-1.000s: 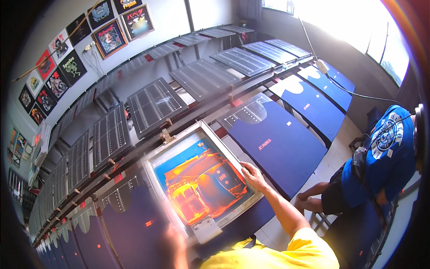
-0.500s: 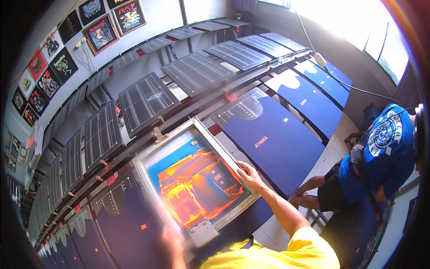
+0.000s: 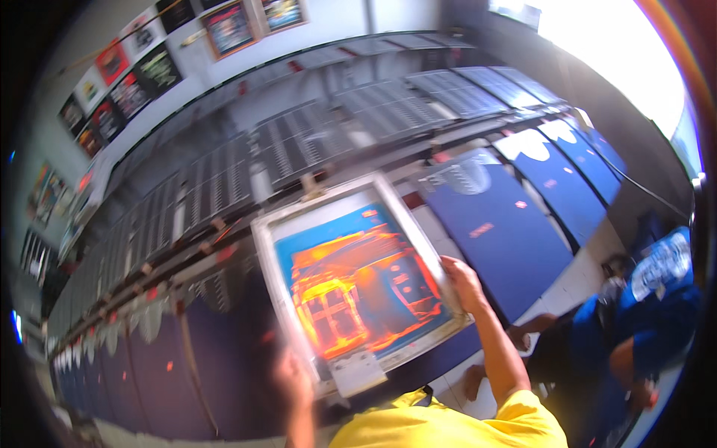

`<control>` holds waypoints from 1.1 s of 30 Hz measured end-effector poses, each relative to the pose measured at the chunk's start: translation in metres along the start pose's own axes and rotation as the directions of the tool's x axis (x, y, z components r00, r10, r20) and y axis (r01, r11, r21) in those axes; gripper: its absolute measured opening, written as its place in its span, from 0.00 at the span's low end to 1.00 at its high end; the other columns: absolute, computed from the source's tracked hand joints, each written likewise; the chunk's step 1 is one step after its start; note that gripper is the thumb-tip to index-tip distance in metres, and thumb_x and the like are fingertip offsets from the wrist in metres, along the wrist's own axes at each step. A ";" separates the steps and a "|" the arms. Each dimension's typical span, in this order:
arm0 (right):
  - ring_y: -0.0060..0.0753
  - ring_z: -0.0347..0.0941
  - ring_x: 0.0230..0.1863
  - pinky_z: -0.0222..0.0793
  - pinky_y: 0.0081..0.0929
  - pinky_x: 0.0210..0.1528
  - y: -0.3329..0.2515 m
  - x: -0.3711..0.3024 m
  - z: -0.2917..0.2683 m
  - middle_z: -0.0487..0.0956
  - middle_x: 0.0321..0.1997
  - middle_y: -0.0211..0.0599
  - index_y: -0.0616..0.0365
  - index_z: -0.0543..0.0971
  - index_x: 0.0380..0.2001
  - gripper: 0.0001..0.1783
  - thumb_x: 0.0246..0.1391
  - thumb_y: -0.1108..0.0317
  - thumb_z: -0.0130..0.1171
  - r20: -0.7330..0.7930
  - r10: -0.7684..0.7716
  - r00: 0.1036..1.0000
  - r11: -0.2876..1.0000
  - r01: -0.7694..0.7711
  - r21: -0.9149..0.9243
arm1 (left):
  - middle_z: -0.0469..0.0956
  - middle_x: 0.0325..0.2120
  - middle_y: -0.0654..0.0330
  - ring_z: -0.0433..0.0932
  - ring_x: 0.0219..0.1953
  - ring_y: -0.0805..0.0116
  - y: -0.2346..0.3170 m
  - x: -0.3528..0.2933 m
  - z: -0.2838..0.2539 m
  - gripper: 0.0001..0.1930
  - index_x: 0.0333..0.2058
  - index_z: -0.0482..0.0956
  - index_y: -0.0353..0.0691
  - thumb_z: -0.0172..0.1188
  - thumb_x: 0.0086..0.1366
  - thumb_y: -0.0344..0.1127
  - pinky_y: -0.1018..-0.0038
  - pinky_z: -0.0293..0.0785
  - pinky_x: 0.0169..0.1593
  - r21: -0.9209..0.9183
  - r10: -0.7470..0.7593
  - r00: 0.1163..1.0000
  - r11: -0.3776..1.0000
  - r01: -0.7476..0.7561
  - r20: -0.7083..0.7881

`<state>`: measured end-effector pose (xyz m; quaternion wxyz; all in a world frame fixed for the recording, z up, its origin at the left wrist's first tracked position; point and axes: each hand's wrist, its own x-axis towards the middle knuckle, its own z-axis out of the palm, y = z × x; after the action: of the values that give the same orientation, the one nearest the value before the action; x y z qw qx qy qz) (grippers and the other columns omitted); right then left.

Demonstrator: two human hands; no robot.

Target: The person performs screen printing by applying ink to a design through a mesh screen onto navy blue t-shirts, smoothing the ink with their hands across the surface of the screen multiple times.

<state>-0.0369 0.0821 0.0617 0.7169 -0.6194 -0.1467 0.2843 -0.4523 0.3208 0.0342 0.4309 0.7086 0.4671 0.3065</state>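
In front of me is a screen-printing frame [image 3: 273,282], pale-rimmed, with a blue mesh smeared with bright orange ink [image 3: 347,250]. My right hand [image 3: 464,285] grips its right rim. My left hand [image 3: 293,377] is beside the lower left rim, smeared by motion, so its fingers and any hold do not show. A pale flat block [image 3: 358,372] sits at the frame's near edge. Under and beside the frame are dark blue cloth pieces on boards. The nearest one on the right [image 3: 497,239] bears a small red print.
Rows of dark boards with white markings [image 3: 302,138] run along rails behind the frame. More blue cloth pieces [image 3: 160,373] lie at the left. A person in a blue shirt [image 3: 653,284] is at the right. A cable [image 3: 648,184] hangs there, and framed pictures [image 3: 230,30] cover the wall.
The whole view has swung, shifting the room rightward and blurring it. The frame sits further right in the picture, with both my hands still at its sides. The other person appears lower.
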 end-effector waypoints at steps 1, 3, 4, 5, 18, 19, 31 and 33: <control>0.30 0.70 0.61 0.63 0.29 0.64 -0.003 -0.001 0.007 0.76 0.60 0.39 0.64 0.74 0.59 0.25 0.66 0.60 0.47 -0.011 0.065 0.998 0.998 -0.065 0.000 | 0.78 0.51 0.54 0.75 0.50 0.71 -0.011 -0.001 0.003 0.20 0.60 0.70 0.25 0.47 0.73 0.27 0.75 0.68 0.57 -0.021 -0.014 1.000 1.000 0.014 -0.008; 0.32 0.71 0.60 0.63 0.31 0.64 -0.004 -0.002 0.012 0.75 0.60 0.41 0.67 0.74 0.59 0.27 0.66 0.58 0.48 0.011 0.075 0.997 0.997 -0.075 0.029 | 0.79 0.52 0.52 0.75 0.52 0.70 -0.013 -0.002 0.017 0.19 0.58 0.72 0.25 0.48 0.74 0.29 0.74 0.68 0.59 -0.060 -0.047 0.998 0.997 0.044 -0.037; 0.34 0.71 0.60 0.63 0.32 0.64 0.007 0.002 0.008 0.75 0.61 0.43 0.69 0.73 0.59 0.29 0.65 0.55 0.49 0.036 0.014 0.999 0.998 -0.017 0.067 | 0.79 0.53 0.51 0.75 0.53 0.69 -0.013 0.000 0.027 0.18 0.58 0.73 0.25 0.48 0.74 0.30 0.74 0.68 0.59 -0.082 -0.059 0.997 0.995 0.055 -0.054; 0.36 0.71 0.61 0.62 0.33 0.65 0.011 -0.001 0.002 0.75 0.61 0.46 0.71 0.71 0.60 0.31 0.65 0.53 0.49 0.110 -0.082 0.991 0.992 0.071 0.100 | 0.78 0.53 0.50 0.75 0.54 0.69 -0.004 -0.001 0.032 0.19 0.57 0.73 0.25 0.49 0.74 0.31 0.74 0.68 0.60 -0.109 -0.049 0.996 0.993 0.041 -0.076; 0.36 0.70 0.61 0.63 0.31 0.65 0.016 0.025 -0.007 0.74 0.61 0.46 0.69 0.71 0.61 0.30 0.65 0.56 0.49 0.282 -0.049 0.958 0.990 0.009 0.143 | 0.81 0.48 0.41 0.81 0.51 0.55 0.024 -0.018 0.029 0.17 0.54 0.77 0.29 0.50 0.72 0.33 0.69 0.73 0.55 0.115 -0.074 0.977 0.988 0.098 -0.198; 0.36 0.71 0.61 0.63 0.31 0.64 0.013 0.023 -0.007 0.75 0.60 0.45 0.68 0.71 0.61 0.29 0.65 0.56 0.49 0.266 -0.042 0.963 0.991 0.006 0.134 | 0.81 0.48 0.41 0.81 0.49 0.57 0.031 -0.018 0.026 0.17 0.54 0.77 0.27 0.50 0.72 0.31 0.70 0.74 0.54 0.151 -0.073 0.980 0.983 0.102 -0.187; 0.33 0.70 0.60 0.63 0.30 0.63 0.008 0.029 -0.001 0.76 0.59 0.41 0.65 0.72 0.60 0.27 0.64 0.58 0.50 0.161 0.010 0.987 1.000 -0.013 0.020 | 0.82 0.44 0.41 0.83 0.47 0.53 0.039 0.002 0.021 0.17 0.53 0.77 0.28 0.51 0.70 0.29 0.67 0.76 0.51 0.194 -0.051 0.986 0.978 0.082 -0.160; 0.32 0.71 0.59 0.63 0.30 0.63 0.007 0.030 -0.002 0.76 0.59 0.40 0.64 0.72 0.60 0.28 0.64 0.57 0.50 0.174 0.004 0.985 1.000 -0.009 0.027 | 0.82 0.44 0.41 0.83 0.47 0.54 0.037 0.003 0.022 0.17 0.53 0.77 0.28 0.50 0.71 0.29 0.68 0.76 0.51 0.167 -0.019 0.986 0.985 0.047 -0.167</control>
<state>-0.0139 0.0989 0.0503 0.7091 -0.5826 -0.2028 0.3416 -0.4177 0.3088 0.0580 0.3338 0.7071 0.5374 0.3159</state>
